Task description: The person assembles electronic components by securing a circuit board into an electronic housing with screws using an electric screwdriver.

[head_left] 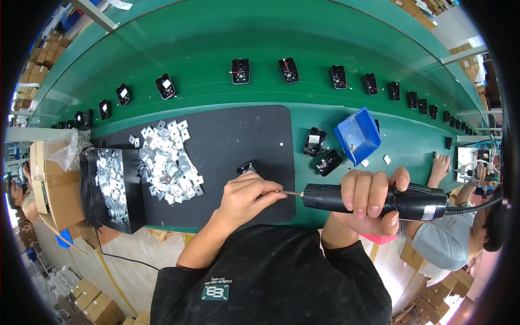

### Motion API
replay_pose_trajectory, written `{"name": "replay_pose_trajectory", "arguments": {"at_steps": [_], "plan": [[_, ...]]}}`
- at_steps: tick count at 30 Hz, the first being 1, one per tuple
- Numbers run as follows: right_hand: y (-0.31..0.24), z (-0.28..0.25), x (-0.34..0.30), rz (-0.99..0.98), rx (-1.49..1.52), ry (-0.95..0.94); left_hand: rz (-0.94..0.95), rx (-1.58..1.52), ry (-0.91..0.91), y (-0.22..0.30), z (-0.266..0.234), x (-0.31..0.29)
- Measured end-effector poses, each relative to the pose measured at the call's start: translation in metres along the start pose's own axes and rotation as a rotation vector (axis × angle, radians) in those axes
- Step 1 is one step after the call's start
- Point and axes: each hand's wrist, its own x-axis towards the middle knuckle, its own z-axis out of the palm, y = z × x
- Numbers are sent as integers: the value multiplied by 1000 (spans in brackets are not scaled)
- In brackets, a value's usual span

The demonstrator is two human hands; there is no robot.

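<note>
My right hand (371,197) is wrapped round a black corded electric screwdriver (336,198), which lies level with its bit pointing left. The thumb and forefinger of my left hand (246,196) pinch a tiny brassy screw (278,190) at the end of the bit; the fingers partly cover it. Just beyond my left knuckles a small black housing (247,167) sits on the dark mat, partly hidden by the hand. Two more open black housings, one with a white square plate (314,139) and one with wires (328,162), rest right of the mat.
A blue bin (358,135) with small parts stands tilted at right. Silver metal plates (168,162) are heaped on the black mat (233,130), beside a black box (135,208) full of them. Black housings (240,71) line the green conveyor. A co-worker (447,238) sits at right.
</note>
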Motion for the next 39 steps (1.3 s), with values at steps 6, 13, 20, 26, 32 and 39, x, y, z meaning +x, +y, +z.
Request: {"name": "replay_pose_trajectory", "arguments": {"at_steps": [6, 13, 20, 26, 32, 39], "plan": [[5, 0, -3, 36, -22, -13, 105, 0, 34, -1, 1, 2], [8, 1, -6, 71, -79, -42, 154, 96, 62, -1, 2, 0], [13, -1, -8, 56, -58, 38, 287, 233, 65, -8, 2, -2], [19, -7, -13, 85, -100, 82, 11, 403, -57, -17, -34, -27], [47, -6, -24, 136, -116, 89, -139, 532, -184, -39, -19, -38], [74, -16, -33, 145, -197, 20, -114, 436, -177, -40, -12, -21]]}}
